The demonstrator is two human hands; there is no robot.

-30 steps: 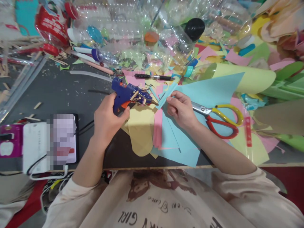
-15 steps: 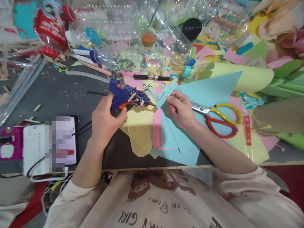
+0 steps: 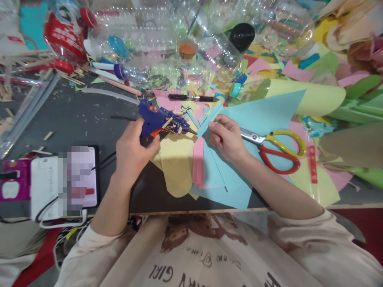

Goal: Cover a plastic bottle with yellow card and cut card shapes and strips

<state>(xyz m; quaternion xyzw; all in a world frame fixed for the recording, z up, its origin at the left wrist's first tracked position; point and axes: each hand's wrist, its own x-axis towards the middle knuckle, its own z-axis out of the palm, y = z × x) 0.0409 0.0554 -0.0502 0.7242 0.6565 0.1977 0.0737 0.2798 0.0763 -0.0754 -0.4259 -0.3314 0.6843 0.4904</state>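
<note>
My left hand (image 3: 133,149) is wrapped round a blue glue gun (image 3: 154,119) with an orange trigger. Bits of wood cling to the gun's front, and its metal nozzle meets the lower end of a folded light-blue paper strip (image 3: 209,121). Between the closed fingers of my right hand (image 3: 226,135) is that same strip, held slanting. Under it lie a large light-blue sheet (image 3: 233,181), a pink paper strip (image 3: 198,167) and a yellow rounded paper piece (image 3: 178,175). Scissors (image 3: 281,149) with yellow and red handles rest just right of my right hand.
Clear plastic bottles (image 3: 134,24) crowd the back of the table. A black pen (image 3: 191,97) lies beyond the strip. At left are a phone (image 3: 91,175) with cables and several clear glue sticks (image 3: 38,103). Paper scraps and a rolled yellow sheet (image 3: 311,97) fill the right.
Hardly anything differs. Both hands, the glue gun and the paper strip keep their places, with only a tiny shift of the whole view.
</note>
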